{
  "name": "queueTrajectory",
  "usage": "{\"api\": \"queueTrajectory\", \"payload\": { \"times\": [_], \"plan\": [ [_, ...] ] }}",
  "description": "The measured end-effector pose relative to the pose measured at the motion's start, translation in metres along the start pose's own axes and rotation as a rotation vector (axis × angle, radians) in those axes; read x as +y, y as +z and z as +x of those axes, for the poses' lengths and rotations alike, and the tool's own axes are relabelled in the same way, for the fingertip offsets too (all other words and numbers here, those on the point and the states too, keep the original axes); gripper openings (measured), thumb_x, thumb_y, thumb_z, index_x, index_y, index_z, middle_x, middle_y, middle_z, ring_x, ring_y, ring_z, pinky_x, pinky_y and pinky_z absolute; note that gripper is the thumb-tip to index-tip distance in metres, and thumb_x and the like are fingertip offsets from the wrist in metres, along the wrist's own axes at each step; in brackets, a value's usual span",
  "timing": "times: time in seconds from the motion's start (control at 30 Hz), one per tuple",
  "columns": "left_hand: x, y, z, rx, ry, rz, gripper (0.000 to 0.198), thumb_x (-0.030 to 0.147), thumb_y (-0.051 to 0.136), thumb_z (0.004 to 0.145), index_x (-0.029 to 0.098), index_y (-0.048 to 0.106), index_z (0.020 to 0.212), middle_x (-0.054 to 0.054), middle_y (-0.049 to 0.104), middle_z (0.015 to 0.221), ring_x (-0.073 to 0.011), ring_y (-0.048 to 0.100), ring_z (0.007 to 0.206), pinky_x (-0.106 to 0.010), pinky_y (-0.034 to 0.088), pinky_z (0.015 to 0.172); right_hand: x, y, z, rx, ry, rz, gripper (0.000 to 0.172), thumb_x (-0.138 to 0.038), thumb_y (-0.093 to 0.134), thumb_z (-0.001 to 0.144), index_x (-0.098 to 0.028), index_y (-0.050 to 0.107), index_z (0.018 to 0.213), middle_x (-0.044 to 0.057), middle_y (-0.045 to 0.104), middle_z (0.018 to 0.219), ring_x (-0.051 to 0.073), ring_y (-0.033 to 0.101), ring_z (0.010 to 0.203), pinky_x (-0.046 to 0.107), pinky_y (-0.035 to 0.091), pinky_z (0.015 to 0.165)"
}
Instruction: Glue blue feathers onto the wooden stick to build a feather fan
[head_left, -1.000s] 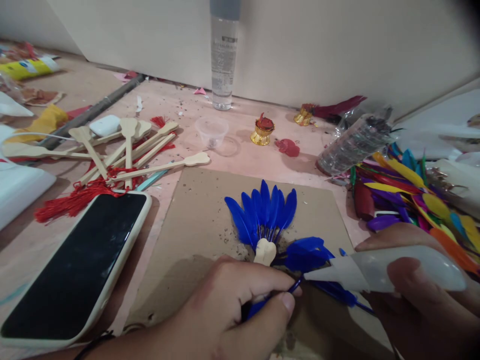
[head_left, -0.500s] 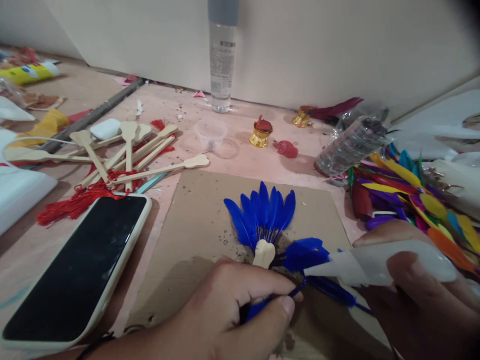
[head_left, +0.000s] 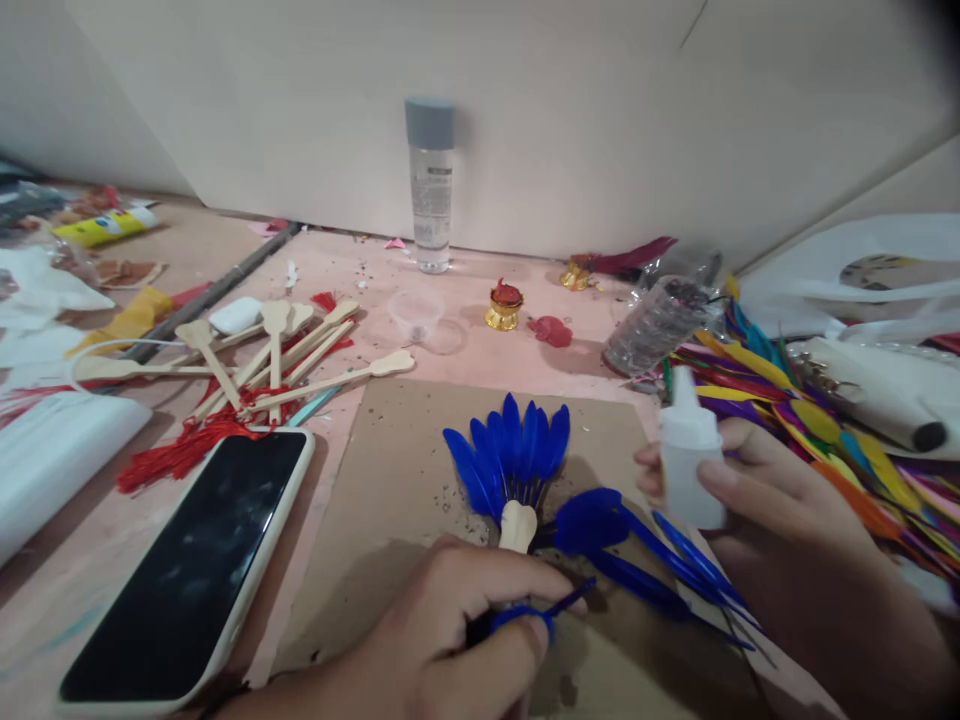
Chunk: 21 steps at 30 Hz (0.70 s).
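My left hand (head_left: 442, 630) pinches the quill of a blue feather (head_left: 540, 608) low over a brown cardboard sheet (head_left: 390, 480). Just beyond its fingers lies a wooden stick (head_left: 517, 524) with a fan of blue feathers (head_left: 510, 450) stuck to its top. Loose blue feathers (head_left: 637, 555) lie to the right of the stick. My right hand (head_left: 780, 540) grips a small white glue bottle (head_left: 686, 455) upright, nozzle up, at the cardboard's right edge.
A phone (head_left: 195, 560) lies face up at the left. Behind it are wooden sticks (head_left: 277, 350) and red tassels (head_left: 180, 450). A pile of coloured feathers (head_left: 810, 420) fills the right. A clear tall bottle (head_left: 431, 190), a plastic cup (head_left: 416, 312) and gold caps (head_left: 502, 308) stand near the wall.
My right hand has lifted the glue bottle away from the feather quill and turned it from lying sideways to upright. The camera has tilted up. My left hand keeps its pinch.
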<state>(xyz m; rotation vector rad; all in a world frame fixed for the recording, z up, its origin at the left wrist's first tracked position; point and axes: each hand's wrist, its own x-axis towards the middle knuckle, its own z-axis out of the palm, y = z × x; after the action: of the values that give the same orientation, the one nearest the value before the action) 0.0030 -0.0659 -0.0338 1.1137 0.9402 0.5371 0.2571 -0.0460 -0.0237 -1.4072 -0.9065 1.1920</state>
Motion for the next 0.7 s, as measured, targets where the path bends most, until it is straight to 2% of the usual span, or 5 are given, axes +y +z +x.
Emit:
{"api": "queueTrajectory", "payload": {
  "times": [0.07, 0.17, 0.3, 0.4, 0.7],
  "plan": [
    [-0.005, -0.001, 0.001, 0.055, 0.015, 0.014, 0.025, 0.034, 0.068, 0.090, 0.025, 0.079, 0.110, -0.002, 0.072, 0.083, -0.0151, 0.061, 0.057, -0.024, 0.047, 0.053, 0.002, -0.002, 0.007, 0.011, -0.018, 0.054, 0.041, -0.042, 0.093, 0.067, -0.033, 0.065, 0.097, 0.004, 0.080, 0.106, 0.029, 0.076, 0.090, 0.041, 0.063, 0.074],
    [-0.008, -0.002, 0.005, 0.007, 0.014, -0.015, 0.034, 0.035, 0.065, 0.095, 0.025, 0.065, 0.127, 0.004, 0.064, 0.071, -0.0133, 0.056, 0.055, -0.023, 0.043, 0.055, 0.009, -0.006, 0.019, 0.025, -0.141, 0.010, 0.046, -0.036, 0.094, 0.069, -0.035, 0.067, 0.107, 0.001, 0.078, 0.115, 0.027, 0.072, 0.105, 0.040, 0.059, 0.091],
    [-0.001, -0.003, 0.010, -0.084, 0.058, -0.049, 0.019, 0.041, 0.058, 0.101, 0.024, 0.056, 0.110, 0.007, 0.057, 0.060, -0.0136, 0.053, 0.056, -0.024, 0.039, 0.060, 0.018, -0.012, 0.036, 0.068, -0.226, -0.086, 0.038, -0.038, 0.092, 0.072, -0.028, 0.071, 0.103, 0.003, 0.079, 0.107, 0.025, 0.071, 0.103, 0.039, 0.056, 0.093],
    [0.004, -0.004, 0.010, -0.090, 0.095, 0.027, 0.024, 0.046, 0.058, 0.102, 0.023, 0.055, 0.094, 0.004, 0.060, 0.063, -0.0140, 0.051, 0.060, -0.024, 0.037, 0.061, 0.024, -0.013, 0.046, 0.118, -0.254, -0.127, 0.041, -0.038, 0.092, 0.071, -0.024, 0.071, 0.102, 0.005, 0.079, 0.105, 0.026, 0.072, 0.104, 0.042, 0.054, 0.099],
    [0.004, -0.007, 0.014, -0.014, 0.186, 0.069, 0.028, 0.045, 0.060, 0.101, 0.021, 0.070, 0.094, -0.001, 0.068, 0.071, -0.0178, 0.058, 0.070, -0.027, 0.040, 0.069, 0.030, -0.017, 0.055, 0.096, -0.185, -0.171, 0.035, -0.037, 0.093, 0.066, -0.026, 0.074, 0.093, 0.009, 0.082, 0.100, 0.032, 0.077, 0.100, 0.049, 0.058, 0.097]
  ]
}}
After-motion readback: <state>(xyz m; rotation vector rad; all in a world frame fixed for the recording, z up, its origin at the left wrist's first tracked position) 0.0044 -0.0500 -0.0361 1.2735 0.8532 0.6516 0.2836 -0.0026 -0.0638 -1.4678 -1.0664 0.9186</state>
